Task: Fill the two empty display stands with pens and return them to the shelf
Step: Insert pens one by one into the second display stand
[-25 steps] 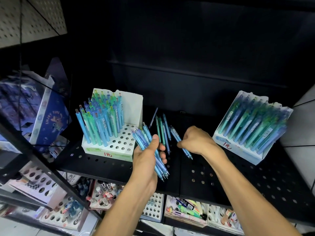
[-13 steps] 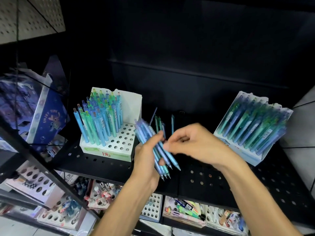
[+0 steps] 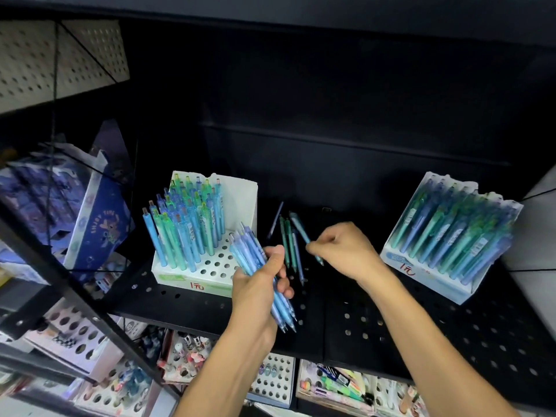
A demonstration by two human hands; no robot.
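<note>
Two hands raised over shelf [image 3: 346, 332], left hand [image 3: 259, 284] fisting pen bundle [image 3: 261, 275], right hand [image 3: 346, 251] pinching one pen [image 3: 302, 231]

Matt perforated metal shelf [image 3: 391, 326], translucent plastic pens [image 3: 186, 233]

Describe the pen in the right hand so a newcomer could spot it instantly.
Start at the black perforated shelf, between the half-filled white stand and the full stand. There the right hand pinches one teal pen, tilted above the shelf. Unlike the loose pens lying flat beside it, it is lifted and alone.
</note>
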